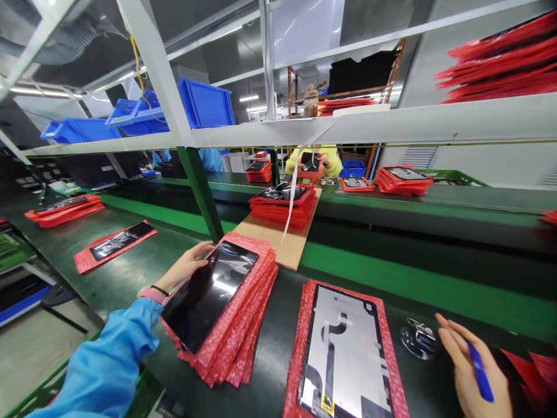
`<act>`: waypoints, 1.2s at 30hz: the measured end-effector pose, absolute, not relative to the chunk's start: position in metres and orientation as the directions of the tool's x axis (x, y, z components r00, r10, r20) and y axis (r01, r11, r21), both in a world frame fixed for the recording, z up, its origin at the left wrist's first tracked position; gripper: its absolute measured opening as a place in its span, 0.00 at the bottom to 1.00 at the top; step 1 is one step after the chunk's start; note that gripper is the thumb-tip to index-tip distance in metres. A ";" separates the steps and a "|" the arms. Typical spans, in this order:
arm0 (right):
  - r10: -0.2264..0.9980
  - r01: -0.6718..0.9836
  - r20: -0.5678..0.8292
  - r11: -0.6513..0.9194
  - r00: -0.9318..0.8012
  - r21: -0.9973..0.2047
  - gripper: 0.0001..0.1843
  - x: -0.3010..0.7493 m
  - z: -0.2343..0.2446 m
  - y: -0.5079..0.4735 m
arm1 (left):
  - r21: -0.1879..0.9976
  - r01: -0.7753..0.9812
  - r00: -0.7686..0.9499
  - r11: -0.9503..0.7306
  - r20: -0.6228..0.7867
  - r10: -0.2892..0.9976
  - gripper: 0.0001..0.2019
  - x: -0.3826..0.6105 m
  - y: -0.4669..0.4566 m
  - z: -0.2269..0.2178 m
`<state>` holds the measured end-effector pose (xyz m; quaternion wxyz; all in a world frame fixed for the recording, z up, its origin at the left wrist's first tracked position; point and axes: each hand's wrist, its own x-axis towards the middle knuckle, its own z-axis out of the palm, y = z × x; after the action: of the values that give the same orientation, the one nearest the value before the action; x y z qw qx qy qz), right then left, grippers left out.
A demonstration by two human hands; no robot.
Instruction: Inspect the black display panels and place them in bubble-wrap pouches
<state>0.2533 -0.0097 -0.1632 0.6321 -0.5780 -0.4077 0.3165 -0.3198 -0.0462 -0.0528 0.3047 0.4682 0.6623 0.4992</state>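
Note:
My left hand (187, 265), in a blue sleeve, grips the far left edge of a black glass panel (209, 293) lying face up on a stack of red bubble-wrap bags (243, 325). At the lower right my right hand (467, 366) holds a blue pen (478, 371), fingers curled round it. Between the hands lies a second panel (346, 354), back side up with grey and white surfaces, on a red bag (300, 348). A small round metal tape holder (418, 338) sits just left of my right hand.
A wooden board (278, 238) carries another red stack with a panel on the green conveyor (391, 273). More red stacks lie at the left (65, 210) and far side (402, 180). Blue bins (204, 104) sit on the shelf. A person in yellow (324, 162) works opposite.

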 end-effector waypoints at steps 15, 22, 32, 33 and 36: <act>0.999 0.237 -0.001 0.008 -0.038 -0.972 0.23 0.192 -0.168 -0.086 | 0.987 -0.019 0.020 0.158 -0.158 0.987 0.21 -0.066 -0.085 -0.124; 1.000 0.373 0.017 0.024 -0.022 -0.927 0.24 0.180 -0.176 -0.093 | 0.954 -0.122 -0.029 0.275 -0.280 0.960 0.22 -0.058 -0.068 -0.136; 1.000 0.354 -0.005 -0.004 -0.004 -0.935 0.23 0.177 -0.173 -0.093 | 0.833 -0.391 0.027 0.390 -0.413 0.910 0.18 -0.062 -0.064 -0.121; 1.000 0.330 -0.012 -0.012 0.001 -0.944 0.23 0.178 -0.174 -0.092 | 0.825 -0.404 0.015 0.395 -0.426 0.905 0.18 -0.063 -0.063 -0.120; 0.999 0.226 -0.038 -0.036 -0.005 -0.973 0.25 0.182 -0.174 -0.091 | 0.818 -0.423 -0.013 0.390 -0.436 0.900 0.18 -0.063 -0.059 -0.117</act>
<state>0.1818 -0.0908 -0.1743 0.4281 -0.5604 -0.5466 0.4515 -0.0628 -0.0586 -0.1165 0.6618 0.2354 0.5069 0.4997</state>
